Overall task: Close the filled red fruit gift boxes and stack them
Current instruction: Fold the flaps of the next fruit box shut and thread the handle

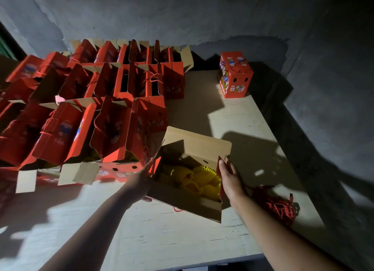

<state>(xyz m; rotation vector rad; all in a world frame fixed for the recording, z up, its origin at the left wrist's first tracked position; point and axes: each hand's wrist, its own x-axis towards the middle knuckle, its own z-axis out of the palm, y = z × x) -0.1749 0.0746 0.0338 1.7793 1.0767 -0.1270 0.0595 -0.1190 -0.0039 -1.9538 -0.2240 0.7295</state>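
At lower centre, the open fruit gift box [190, 181] sits between both hands: left hand [141, 179] grips its left wall, right hand [229, 176] pinches its right flap.

A pale wooden table [232, 117] is set into a corner formed by rough grey plaster walls [182, 13]. The wall surface is seen to be uneven and cracked. Hard light is thrown across the tabletop from the near left, and sharp dark shadows are cast over the boards and up the right wall [334, 88]. A dark green edge [6, 46] is glimpsed far left.
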